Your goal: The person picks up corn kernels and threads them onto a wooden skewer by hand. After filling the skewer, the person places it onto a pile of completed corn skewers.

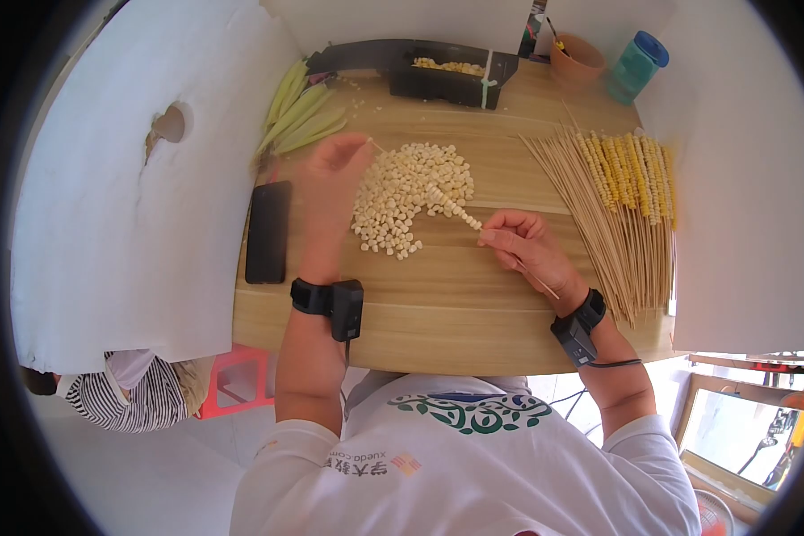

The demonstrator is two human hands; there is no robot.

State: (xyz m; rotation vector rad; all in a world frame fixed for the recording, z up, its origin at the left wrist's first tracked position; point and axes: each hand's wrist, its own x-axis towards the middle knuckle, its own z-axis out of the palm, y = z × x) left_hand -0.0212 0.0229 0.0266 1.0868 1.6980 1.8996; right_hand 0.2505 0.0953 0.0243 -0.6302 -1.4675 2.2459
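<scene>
A thin bamboo skewer point(536, 279) with pale corn kernels threaded on its middle part is pinched in my right hand point(531, 246). It slants up and left over a heap of loose corn kernels point(393, 201). At its far tip is my left hand point(330, 174), slightly blurred, thumb and fingers drawn together; what they pinch is too small to make out. To the right lies a bundle of bare skewers point(590, 223), and beside them a row of skewers full of yellow corn point(630, 174).
A black phone point(268, 232) lies at the table's left, below green corn husks point(299, 112). Along the back stand a black box point(447, 89) holding kernels, a clay pot point(577, 61) and a teal bottle point(636, 71). White panels point(143, 223) flank the wooden table point(420, 322).
</scene>
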